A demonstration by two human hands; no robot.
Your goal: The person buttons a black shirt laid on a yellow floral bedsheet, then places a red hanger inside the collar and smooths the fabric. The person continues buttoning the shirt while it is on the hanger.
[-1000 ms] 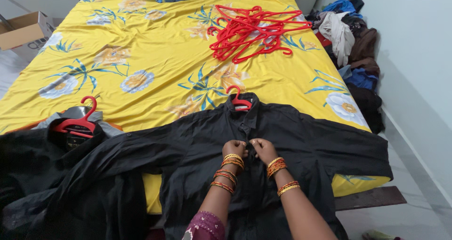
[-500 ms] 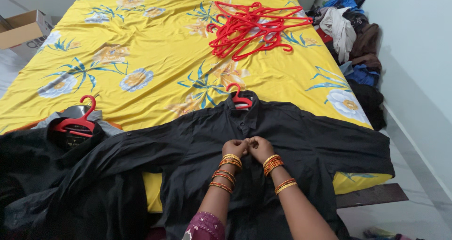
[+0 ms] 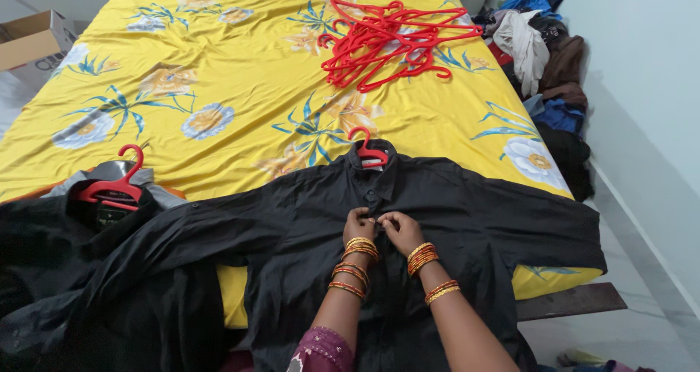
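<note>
As seen from the head view, a black shirt [image 3: 467, 226] is spread flat on the near edge of the yellow floral bed [image 3: 219, 73], hung on a red hanger [image 3: 368, 153]. Its front placket is pinched between the left hand [image 3: 361, 225] and right hand [image 3: 399, 230], fingers closed narrow, just below the collar.

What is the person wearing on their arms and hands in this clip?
Both forearms are bare and carry two stacks of thin bangles each, red and gold, one at the wrist and one further up. The left hand and right hand show no gloves. A maroon patterned sleeve covers the left upper arm.
</note>
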